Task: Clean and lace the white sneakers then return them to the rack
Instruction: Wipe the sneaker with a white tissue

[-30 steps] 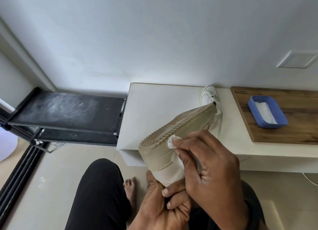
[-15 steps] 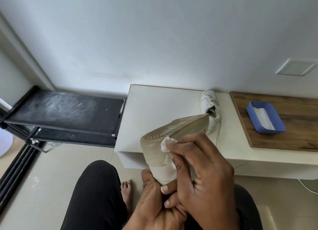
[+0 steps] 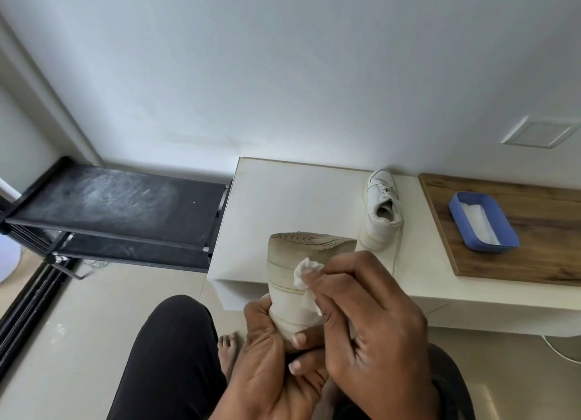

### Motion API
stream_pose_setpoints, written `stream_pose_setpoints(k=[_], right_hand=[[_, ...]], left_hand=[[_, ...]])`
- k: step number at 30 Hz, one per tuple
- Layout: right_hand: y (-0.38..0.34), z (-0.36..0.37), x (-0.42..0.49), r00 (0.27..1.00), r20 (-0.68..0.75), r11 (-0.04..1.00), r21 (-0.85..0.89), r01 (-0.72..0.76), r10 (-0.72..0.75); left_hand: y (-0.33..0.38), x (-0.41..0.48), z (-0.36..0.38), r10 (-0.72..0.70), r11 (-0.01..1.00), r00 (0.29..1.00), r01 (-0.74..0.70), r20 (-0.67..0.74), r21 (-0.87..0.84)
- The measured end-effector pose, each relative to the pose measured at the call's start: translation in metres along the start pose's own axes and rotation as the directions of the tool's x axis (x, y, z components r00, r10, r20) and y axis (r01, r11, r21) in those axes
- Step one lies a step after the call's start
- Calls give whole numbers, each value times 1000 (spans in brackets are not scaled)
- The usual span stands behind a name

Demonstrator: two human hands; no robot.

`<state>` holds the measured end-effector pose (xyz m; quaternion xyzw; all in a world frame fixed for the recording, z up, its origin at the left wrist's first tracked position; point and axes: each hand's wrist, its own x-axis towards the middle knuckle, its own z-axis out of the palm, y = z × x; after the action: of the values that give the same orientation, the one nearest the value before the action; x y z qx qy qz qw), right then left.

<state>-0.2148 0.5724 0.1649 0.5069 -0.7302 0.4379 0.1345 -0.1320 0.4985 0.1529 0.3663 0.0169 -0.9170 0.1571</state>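
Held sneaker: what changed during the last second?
The held sneaker turned from a rightward slant to nearly upright. The left hand still grips its lower end; the right hand still presses the wipe on it. The other sneaker and blue tray stayed.

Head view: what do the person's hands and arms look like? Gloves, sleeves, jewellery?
Both are bare. Left hand and right hand: no gloves, no rings on the fingers that show, short unpainted nails. The wrists run off the bottom edge with no sleeve, watch or band in view. The only clothing visible is black trousers on the leg.
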Motion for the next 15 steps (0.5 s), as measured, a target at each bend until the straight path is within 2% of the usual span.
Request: stream_pose_setpoints(k=[4, 7, 11, 13, 15], right_hand=[[8, -5, 8, 1000, -15, 999, -49, -18, 17], [10, -6, 11, 998, -44, 996, -78, -53, 50], [4, -4, 1, 998, 54, 986, -164, 33, -24], [7, -9, 1, 990, 126, 981, -175, 79, -57], [13, -14, 6, 989, 145, 984, -164, 65, -41]], left_hand=[[3, -1, 0, 37, 998, 999, -37, 0, 57], [2, 0, -4, 146, 974, 987, -133, -59, 185], [2, -1, -6, 332, 856, 942, -284, -39, 433], [3, -3, -8, 386, 792, 923, -337, 11, 510], [6, -4, -10, 418, 735, 906, -378, 62, 562]])
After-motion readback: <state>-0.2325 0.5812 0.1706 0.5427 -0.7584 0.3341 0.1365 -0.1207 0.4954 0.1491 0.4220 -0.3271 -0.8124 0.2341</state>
